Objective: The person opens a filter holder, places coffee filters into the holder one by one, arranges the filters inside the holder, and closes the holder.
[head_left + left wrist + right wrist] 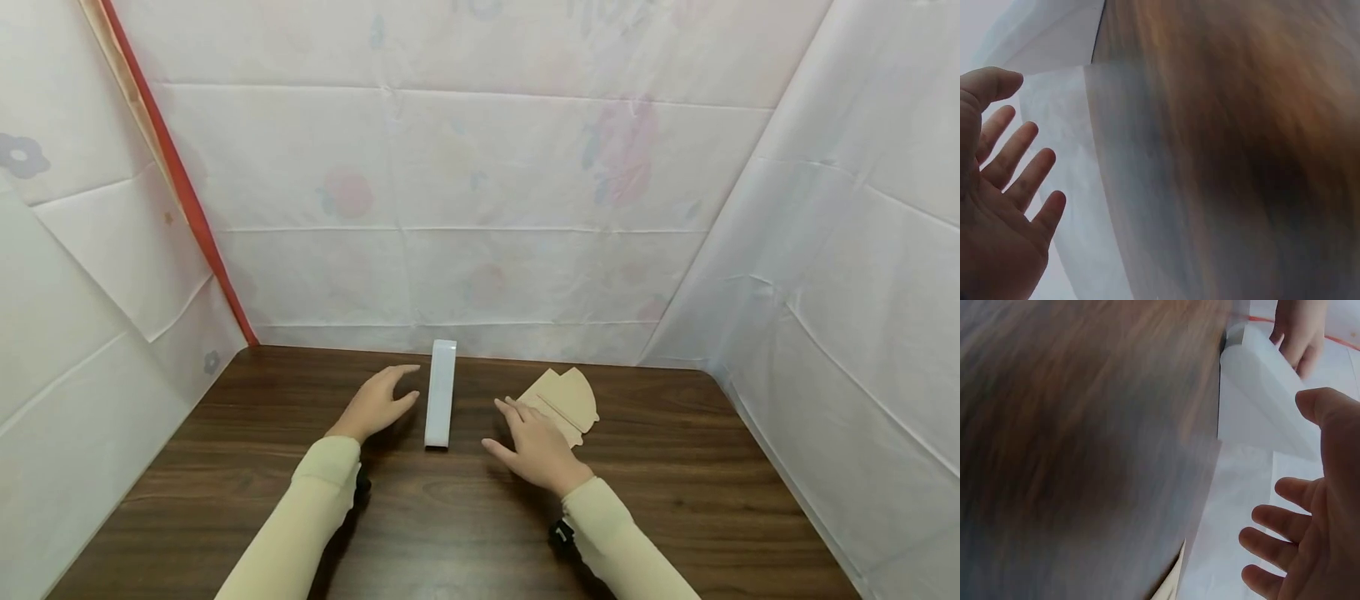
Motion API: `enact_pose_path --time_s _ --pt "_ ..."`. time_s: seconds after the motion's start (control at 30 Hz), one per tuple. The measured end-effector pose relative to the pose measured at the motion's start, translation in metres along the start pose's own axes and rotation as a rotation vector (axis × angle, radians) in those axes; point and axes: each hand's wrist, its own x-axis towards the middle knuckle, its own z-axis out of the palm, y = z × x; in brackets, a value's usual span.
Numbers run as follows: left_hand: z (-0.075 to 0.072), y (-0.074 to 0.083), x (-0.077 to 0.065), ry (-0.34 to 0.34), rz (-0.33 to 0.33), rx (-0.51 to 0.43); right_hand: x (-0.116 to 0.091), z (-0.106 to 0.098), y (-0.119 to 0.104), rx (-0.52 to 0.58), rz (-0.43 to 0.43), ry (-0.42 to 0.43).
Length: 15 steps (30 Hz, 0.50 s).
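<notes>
A long, narrow white box-like piece [440,393] stands on the wooden table between the two hands. To its left, my left hand [375,403] hovers with thumb and fingers spread, holding nothing; the left wrist view shows its open palm [1004,219]. On the other side my right hand [542,450] is held out, fingers apart and palm bare in the right wrist view [1329,531]. Its fingers overlap the left edge of some flat tan pieces [573,400] with rounded ends and small tabs. The white piece shows sloping pale faces [1260,394] from the right wrist.
The dark wood-grain tabletop [450,533] ends at a white patterned sheet [480,275] behind it. More sheeting hangs along the left [82,333] and right [862,350] sides. A red strip [180,175] runs down the back left corner.
</notes>
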Motion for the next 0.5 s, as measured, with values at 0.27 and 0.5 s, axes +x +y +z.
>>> enact_pose_path --time_s 0.27,0.5 --pt "0.004 -0.003 0.011 -0.049 -0.032 -0.134 0.011 0.009 -0.015 0.009 0.013 -0.063" --pt "-0.002 -0.004 0.022 -0.118 -0.058 -0.163 0.02 0.013 -0.023 0.045 0.06 -0.095"
